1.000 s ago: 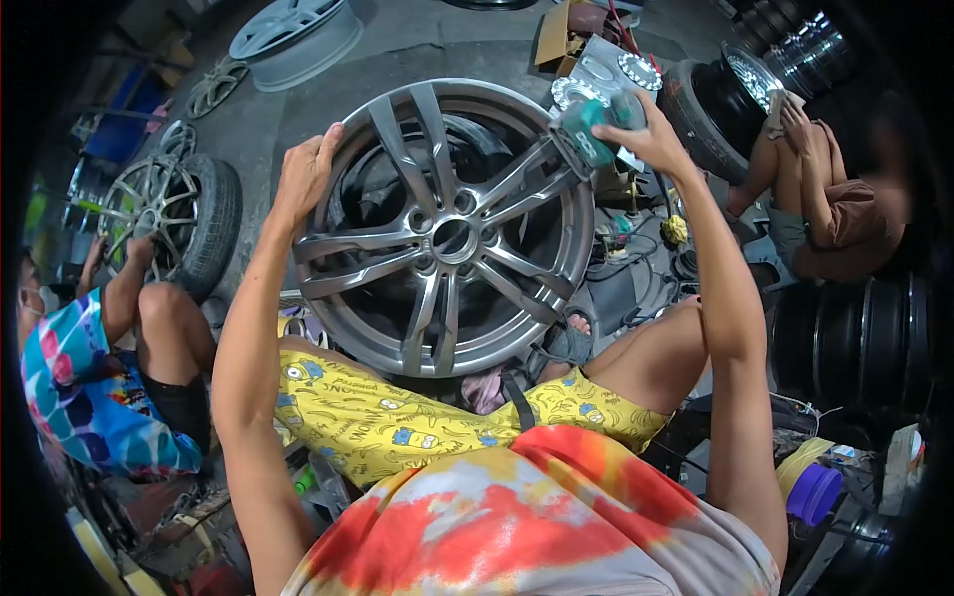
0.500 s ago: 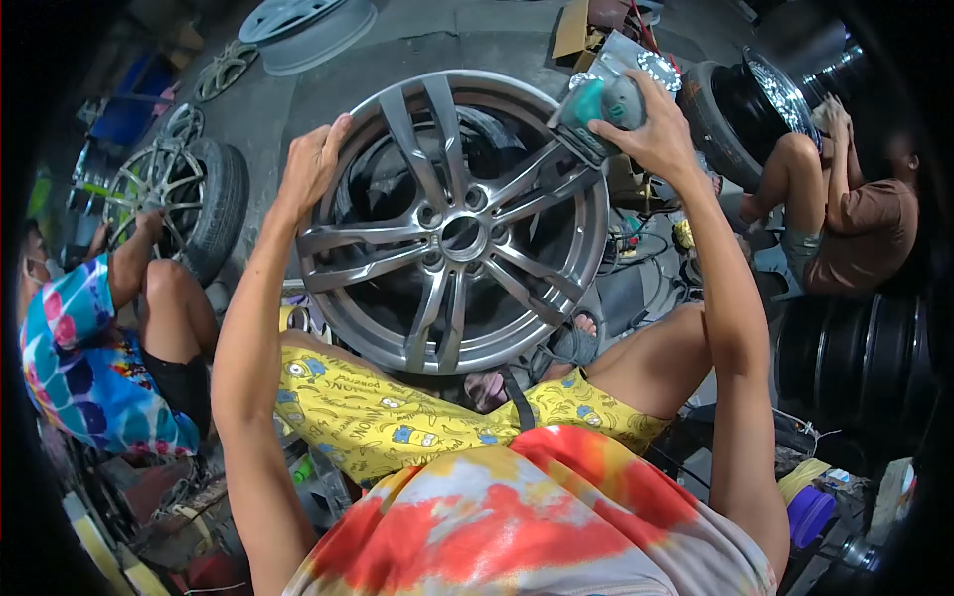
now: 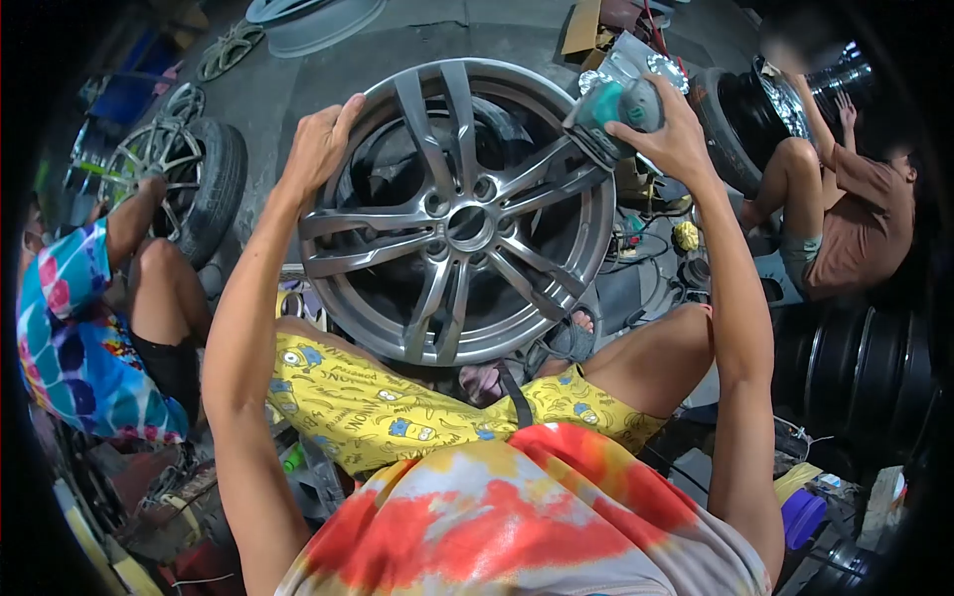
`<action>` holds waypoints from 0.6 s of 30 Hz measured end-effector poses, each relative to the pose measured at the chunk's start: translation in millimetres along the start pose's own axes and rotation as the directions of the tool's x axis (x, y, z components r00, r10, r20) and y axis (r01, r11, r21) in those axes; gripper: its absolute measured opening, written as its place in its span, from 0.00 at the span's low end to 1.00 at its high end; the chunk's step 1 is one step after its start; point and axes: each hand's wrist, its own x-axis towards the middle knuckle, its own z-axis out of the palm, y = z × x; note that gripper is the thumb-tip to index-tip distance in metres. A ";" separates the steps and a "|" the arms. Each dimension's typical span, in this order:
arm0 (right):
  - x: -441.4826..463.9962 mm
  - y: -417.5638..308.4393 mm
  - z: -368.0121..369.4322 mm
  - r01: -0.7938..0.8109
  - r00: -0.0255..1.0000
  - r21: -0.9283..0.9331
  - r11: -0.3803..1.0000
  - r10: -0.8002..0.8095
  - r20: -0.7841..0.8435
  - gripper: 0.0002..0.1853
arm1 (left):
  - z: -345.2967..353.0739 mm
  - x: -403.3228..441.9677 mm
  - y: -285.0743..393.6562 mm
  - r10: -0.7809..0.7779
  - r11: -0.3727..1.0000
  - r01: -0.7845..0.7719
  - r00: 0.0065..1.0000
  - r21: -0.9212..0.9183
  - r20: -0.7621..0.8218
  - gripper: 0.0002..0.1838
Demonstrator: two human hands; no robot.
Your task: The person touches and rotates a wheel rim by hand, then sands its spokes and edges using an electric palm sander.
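A grey multi-spoke alloy wheel [image 3: 449, 226] lies face up in front of my knees, above a dark round shape seen between its spokes. My left hand [image 3: 324, 141] is closed around the wheel's upper left edge, thumb along the rim. With fingers wrapped over its top, my right hand [image 3: 674, 131] grips a teal and grey power sander [image 3: 614, 117]. The sander's flat base rests at the upper right of the rim, by the end of a spoke. Its contact face is hidden.
At left, a co-worker in a bright patterned shirt [image 3: 84, 328] handles another wheel with a tire [image 3: 217, 189]. To the right sits a person in a brown shirt [image 3: 865, 214] beside a black rim [image 3: 765, 109]. Black rims [image 3: 845, 368] lie lower right; a cardboard box [image 3: 584, 32] stands ahead.
The sander and my right hand have shifted slightly right in view. The wheel appears a little higher. The person at right has raised and parted their hands.
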 end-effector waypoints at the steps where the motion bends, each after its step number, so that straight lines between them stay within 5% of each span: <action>1: -0.6 4.5 -0.7 0.017 1.000 -0.008 1.000 -0.017 0.003 0.44 | -2.2 1.3 0.7 -0.022 0.999 0.020 0.999 0.037 0.038 0.39; 10: 94.0 -35.3 24.7 0.218 0.975 -0.007 0.976 -0.217 0.039 0.47 | -3.1 -2.7 14.0 -0.040 0.999 0.040 0.999 -0.013 0.011 0.41; 12: 122.0 -54.2 24.5 0.182 0.963 0.140 0.973 -0.205 0.175 0.51 | -2.0 0.3 7.4 -0.033 0.999 0.033 0.999 0.034 0.015 0.40; 14: 147.5 -61.4 47.7 0.292 0.947 0.123 0.948 -0.305 0.100 0.52 | -1.1 1.5 3.8 -0.019 1.000 0.018 1.000 0.025 0.016 0.39; 16: 168.8 -95.1 33.2 0.218 0.896 0.138 0.966 -0.255 0.365 0.53 | 0.9 1.6 -0.5 -0.004 1.000 0.003 1.000 0.012 0.019 0.39; 18: 179.4 -103.3 45.0 0.236 0.896 0.166 0.957 -0.281 0.344 0.53 | 1.7 2.0 -2.3 0.017 1.000 -0.017 1.000 0.015 -0.023 0.38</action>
